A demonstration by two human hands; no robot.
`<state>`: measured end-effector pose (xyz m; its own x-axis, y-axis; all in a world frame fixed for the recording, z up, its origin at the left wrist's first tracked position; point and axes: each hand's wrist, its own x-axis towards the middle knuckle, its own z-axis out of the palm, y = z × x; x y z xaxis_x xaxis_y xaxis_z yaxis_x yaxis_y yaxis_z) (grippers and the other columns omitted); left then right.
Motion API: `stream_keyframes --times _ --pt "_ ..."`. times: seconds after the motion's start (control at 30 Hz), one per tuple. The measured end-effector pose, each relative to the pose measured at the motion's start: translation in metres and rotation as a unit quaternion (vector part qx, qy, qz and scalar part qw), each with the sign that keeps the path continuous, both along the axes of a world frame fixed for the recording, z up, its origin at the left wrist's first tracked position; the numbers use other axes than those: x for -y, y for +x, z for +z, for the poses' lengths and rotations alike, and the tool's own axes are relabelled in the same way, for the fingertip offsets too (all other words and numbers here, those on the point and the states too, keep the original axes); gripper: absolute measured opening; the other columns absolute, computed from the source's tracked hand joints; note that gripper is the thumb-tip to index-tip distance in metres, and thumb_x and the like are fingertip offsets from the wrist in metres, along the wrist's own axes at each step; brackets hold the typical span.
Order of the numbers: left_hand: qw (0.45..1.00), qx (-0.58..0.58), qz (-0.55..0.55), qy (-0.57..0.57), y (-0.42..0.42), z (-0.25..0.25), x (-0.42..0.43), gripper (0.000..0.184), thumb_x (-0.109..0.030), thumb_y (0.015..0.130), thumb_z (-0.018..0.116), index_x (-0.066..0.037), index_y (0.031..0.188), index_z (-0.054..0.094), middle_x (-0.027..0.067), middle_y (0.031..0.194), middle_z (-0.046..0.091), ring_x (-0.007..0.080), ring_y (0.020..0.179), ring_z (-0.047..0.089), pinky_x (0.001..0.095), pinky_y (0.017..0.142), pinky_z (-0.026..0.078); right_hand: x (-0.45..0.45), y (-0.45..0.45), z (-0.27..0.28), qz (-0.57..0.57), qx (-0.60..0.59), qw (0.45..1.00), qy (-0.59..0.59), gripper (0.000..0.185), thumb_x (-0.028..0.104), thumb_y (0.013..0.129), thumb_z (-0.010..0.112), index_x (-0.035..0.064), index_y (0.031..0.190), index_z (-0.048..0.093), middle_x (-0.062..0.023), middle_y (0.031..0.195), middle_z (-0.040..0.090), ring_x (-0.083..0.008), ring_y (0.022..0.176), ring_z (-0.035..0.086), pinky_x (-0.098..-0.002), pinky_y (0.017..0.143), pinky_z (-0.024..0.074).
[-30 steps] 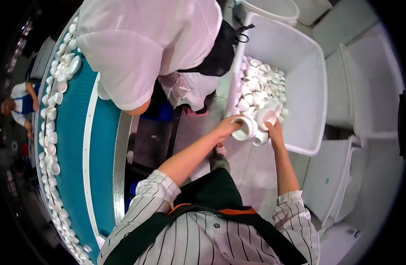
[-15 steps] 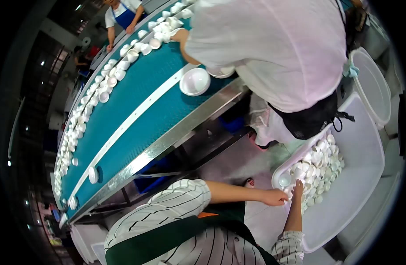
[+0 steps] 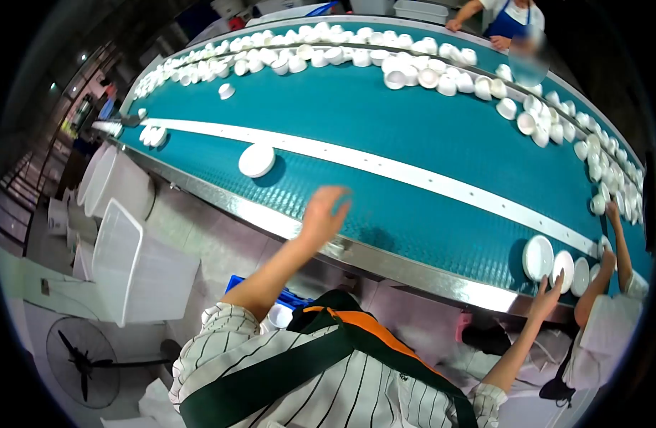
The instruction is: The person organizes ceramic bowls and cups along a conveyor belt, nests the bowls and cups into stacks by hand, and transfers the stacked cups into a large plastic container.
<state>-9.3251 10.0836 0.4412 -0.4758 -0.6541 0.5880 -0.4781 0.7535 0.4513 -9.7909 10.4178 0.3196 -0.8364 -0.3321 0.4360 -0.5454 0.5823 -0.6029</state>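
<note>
white cloth with dark stripes is worn nearest, with a green strap (image 3: pixel 264 385) across it. past it, a blue crate (image 3: pixel 289 298) is seen low down. the left hand (image 3: pixel 326 214) is held up by the metal edge (image 3: pixel 406 276) with its thumb and fingers spread, and it is blurred. a big white bowl (image 3: pixel 257 160) is set near it on the green surface (image 3: pixel 413 214). the right hand (image 3: pixel 547 298) is put at the near side of a row of bowls (image 3: pixel 580 277), its fingers apart at the rim of a white bowl (image 3: pixel 562 271); whether it is pinched cannot be told. past a long white strip (image 3: pixel 385 167), many small bowls (image 3: pixel 413 71) are lined up. farthest, a person in a blue apron (image 3: pixel 505 26) is seen.
</note>
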Motion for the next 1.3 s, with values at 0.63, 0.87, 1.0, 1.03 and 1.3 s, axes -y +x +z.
stream_keyframes --times 0.63,0.87,1.0,1.03,1.3 --pt "0.974 0.157 0.034 0.162 0.058 -0.067 0.122 0.031 -0.013 0.091 0.051 0.009 0.112 0.052 0.0301 0.101 0.06 0.0418 0.093 0.06 0.0437 0.079 0.046 0.087 0.064 0.066 -0.004 0.004 0.976 0.217 0.022 0.021 0.073 0.068 0.0031 0.083 0.061 -0.0158 0.077 0.063 -0.0325 0.069 0.063 -0.0419 0.062 0.0502" --pt "0.932 0.177 -0.122 0.293 -0.128 -0.037 -0.012 0.024 -0.01 0.09 0.046 -0.004 0.114 0.049 0.0281 0.085 0.061 0.0462 0.08 0.058 0.0501 0.066 0.045 0.119 0.124 0.078 0.054 0.012 0.986 0.16 0.023 0.023 0.068 0.07 0.0045 0.077 0.059 -0.0113 0.071 0.059 -0.0276 0.063 0.061 -0.0376 0.053 0.0486" --pt "0.928 0.224 -0.113 0.277 -0.158 -0.038 -0.027 0.023 -0.011 0.09 0.046 -0.004 0.112 0.051 0.0274 0.084 0.061 0.0456 0.078 0.058 0.0502 0.065 0.045 0.104 0.11 0.079 0.062 0.003 0.987 0.148 0.023 0.022 0.067 0.071 0.0053 0.077 0.059 -0.0098 0.071 0.058 -0.0268 0.062 0.06 -0.0373 0.052 0.0483" --pt "0.932 0.223 -0.105 0.265 -0.161 -0.038 -0.029 0.023 -0.011 0.09 0.047 -0.004 0.111 0.051 0.0272 0.084 0.061 0.0455 0.078 0.058 0.0501 0.065 0.045 0.099 0.107 0.08 0.061 0.011 0.986 0.156 0.024 0.022 0.066 0.071 0.0054 0.079 0.059 -0.0096 0.072 0.058 -0.0265 0.064 0.06 -0.0372 0.053 0.0484" --pt "0.955 0.15 -0.07 0.245 -0.209 -0.05 -0.061 0.02 -0.008 0.091 0.048 0.002 0.107 0.054 0.027 0.091 0.061 0.0432 0.085 0.06 0.045 0.07 0.047 0.069 0.058 0.078 0.071 0.015 0.99 0.12 0.026 0.022 0.066 0.072 0.0058 0.081 0.059 -0.0101 0.076 0.058 -0.0264 0.066 0.06 -0.0364 0.055 0.0493"
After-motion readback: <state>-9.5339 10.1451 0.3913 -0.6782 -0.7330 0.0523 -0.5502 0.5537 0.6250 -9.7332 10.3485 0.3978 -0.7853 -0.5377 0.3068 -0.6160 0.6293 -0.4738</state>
